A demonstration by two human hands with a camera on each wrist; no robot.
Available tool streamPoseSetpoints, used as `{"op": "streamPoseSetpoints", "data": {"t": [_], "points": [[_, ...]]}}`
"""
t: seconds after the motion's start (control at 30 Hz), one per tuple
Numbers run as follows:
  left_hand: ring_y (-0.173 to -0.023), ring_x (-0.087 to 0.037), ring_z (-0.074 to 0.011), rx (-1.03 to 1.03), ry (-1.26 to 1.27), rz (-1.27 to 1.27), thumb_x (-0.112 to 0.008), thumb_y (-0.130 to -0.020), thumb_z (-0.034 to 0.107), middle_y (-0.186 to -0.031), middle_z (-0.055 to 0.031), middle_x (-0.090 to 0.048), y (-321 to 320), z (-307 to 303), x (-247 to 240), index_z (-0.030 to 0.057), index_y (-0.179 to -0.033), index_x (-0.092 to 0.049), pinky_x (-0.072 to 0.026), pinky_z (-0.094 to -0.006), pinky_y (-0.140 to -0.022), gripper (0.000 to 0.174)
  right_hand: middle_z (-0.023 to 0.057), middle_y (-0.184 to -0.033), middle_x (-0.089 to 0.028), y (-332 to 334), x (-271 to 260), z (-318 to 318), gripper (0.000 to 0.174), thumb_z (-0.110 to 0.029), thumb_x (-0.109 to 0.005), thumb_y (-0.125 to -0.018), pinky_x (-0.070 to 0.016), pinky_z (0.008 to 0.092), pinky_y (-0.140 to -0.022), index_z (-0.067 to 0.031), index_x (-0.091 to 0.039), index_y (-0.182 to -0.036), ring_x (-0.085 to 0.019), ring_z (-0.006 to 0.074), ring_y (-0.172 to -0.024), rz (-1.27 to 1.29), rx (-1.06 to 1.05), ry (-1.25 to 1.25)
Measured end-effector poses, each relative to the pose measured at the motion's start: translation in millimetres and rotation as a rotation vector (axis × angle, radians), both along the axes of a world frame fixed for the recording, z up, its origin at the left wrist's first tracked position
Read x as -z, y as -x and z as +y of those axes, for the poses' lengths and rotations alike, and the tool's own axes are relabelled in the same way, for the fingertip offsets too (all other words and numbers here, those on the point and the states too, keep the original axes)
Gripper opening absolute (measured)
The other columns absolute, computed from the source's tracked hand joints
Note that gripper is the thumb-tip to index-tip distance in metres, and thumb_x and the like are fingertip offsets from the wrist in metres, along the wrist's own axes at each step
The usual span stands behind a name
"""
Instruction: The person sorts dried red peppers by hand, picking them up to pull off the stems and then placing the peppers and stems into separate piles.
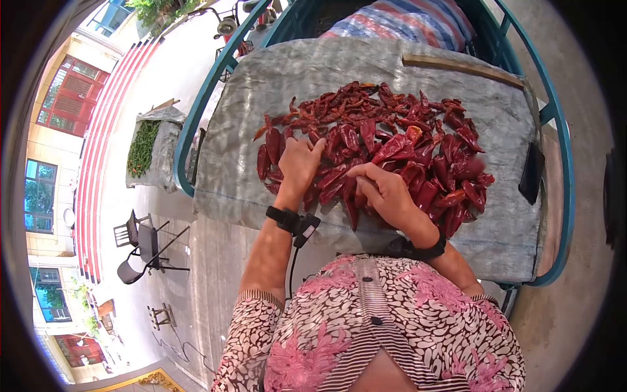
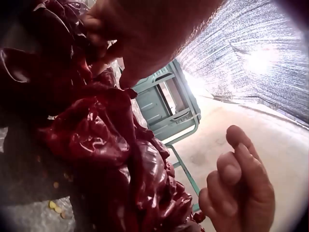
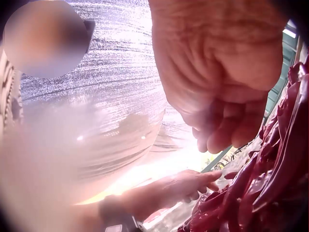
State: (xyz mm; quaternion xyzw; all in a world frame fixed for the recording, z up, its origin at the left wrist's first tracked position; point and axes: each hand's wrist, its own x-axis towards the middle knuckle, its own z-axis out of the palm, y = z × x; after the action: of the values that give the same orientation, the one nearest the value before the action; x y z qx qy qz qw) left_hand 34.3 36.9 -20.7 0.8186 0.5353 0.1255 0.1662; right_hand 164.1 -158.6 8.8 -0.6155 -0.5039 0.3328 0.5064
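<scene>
A wide heap of dried red chili peppers (image 1: 339, 147) lies on a grey woven sheet (image 1: 228, 130). My left hand (image 1: 300, 166) reaches into the near left of the heap. In the left wrist view its fingers (image 2: 99, 60) curl down around a glossy red pepper (image 2: 104, 79), partly hidden by the hand. My right hand (image 1: 388, 199) hovers over the front of the heap, fingers loosely bent. Both wrist views show no pepper in the right hand (image 3: 217, 82). At the heap's right side one red pepper (image 1: 470, 168) looks blurred.
A teal metal cart rail (image 1: 565, 176) surrounds the sheet. A wooden strip (image 1: 464, 68) lies at the back and a dark flat object (image 1: 532, 173) at the right edge. Green peppers (image 1: 142, 149) lie on another sheet at left, beyond chairs (image 1: 150, 245). A striped bag (image 1: 405, 26) sits behind.
</scene>
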Motion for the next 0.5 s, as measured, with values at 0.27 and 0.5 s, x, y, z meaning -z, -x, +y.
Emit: {"op": "streamPoseSetpoints", "data": {"t": [0.27, 0.5], "points": [[-0.087, -0.066, -0.0338, 0.116, 0.032, -0.158, -0.075, -0.082, 0.036, -0.093, -0.0157, -0.068, -3, -3, -15, 0.0032, -0.088, -0.073, -0.0520, -0.0444, -0.078, 0.034, 0.0139, -0.091, -0.070, -1, 7, 6, 0.027, -0.015, -0.059, -0.101, -0.0544, 0.0373, -0.072, -0.0075, -0.059, -0.127, -0.071, 0.0283, -0.080, -0.067, 0.004, 0.003], [-0.089, -0.063, -0.0305, 0.648, -0.116, -0.383, -0.077, -0.079, 0.007, -0.092, -0.0086, -0.069, 28, -62, -45, 0.0052, -0.099, -0.069, -0.0510, -0.0409, -0.078, 0.022, 0.0190, -0.098, -0.071, 4, 11, 14, 0.037, -0.027, -0.058, -0.103, -0.0541, 0.0425, -0.075, -0.0073, -0.052, -0.133, -0.071, 0.0392, -0.092, -0.029, 0.145, 0.016]]}}
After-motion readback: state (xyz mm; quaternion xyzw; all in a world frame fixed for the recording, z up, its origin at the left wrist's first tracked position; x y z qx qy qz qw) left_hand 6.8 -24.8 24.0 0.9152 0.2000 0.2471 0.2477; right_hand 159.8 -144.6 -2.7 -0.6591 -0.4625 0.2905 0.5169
